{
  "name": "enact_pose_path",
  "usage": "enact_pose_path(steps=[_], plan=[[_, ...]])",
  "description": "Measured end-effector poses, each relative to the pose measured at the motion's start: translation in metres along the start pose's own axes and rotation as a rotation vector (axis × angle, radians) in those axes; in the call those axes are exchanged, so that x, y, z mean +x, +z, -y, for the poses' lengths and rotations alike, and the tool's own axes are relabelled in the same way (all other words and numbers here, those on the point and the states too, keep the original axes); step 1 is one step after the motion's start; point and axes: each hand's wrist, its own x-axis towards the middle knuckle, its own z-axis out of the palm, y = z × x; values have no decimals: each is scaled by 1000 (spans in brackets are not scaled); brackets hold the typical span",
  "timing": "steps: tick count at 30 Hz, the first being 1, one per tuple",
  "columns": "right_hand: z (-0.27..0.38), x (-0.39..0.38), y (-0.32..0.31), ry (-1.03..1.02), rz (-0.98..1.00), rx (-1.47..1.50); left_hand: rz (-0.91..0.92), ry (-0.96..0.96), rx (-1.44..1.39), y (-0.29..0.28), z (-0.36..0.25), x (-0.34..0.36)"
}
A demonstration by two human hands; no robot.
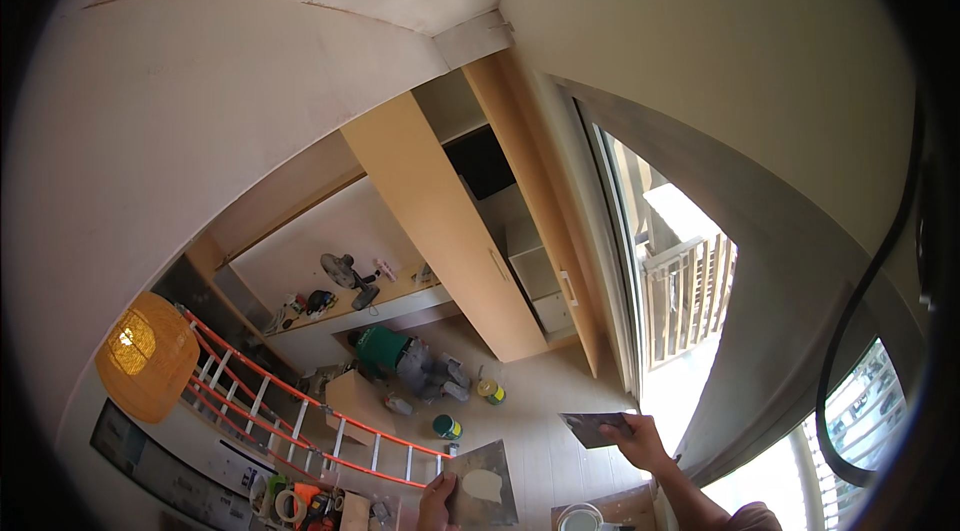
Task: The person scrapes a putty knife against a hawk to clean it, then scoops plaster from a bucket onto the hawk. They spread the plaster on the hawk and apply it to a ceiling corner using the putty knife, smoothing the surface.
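My left hand (436,504), at the bottom middle, is closed on the edge of a flat grey metal plate (505,506). A pale patch of putty (482,485) lies on the plate's face. To the right, my right hand (641,443) is wrapped round a wide putty knife (588,427), whose dark blade points left. The knife and the plate are apart. Between and below my hands an open can (580,519) of pale material shows at the lower edge, partly cut off.
An orange ladder (297,431) slants across the lower left. On the floor beyond, a person in a green top (382,349) bends low near two paint cans (447,427). A wardrobe (440,231) stands open, a fan (350,276) sits on a desk, and a lamp (150,356) hangs at left.
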Motion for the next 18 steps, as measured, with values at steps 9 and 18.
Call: enact_pose_path(steps=[9,18], plan=[[119,81,-9,-565,263,-23,68,23,50,51,-69,2],[148,54,4,-1012,605,-278,150,-179,290,60,-88,-17]])
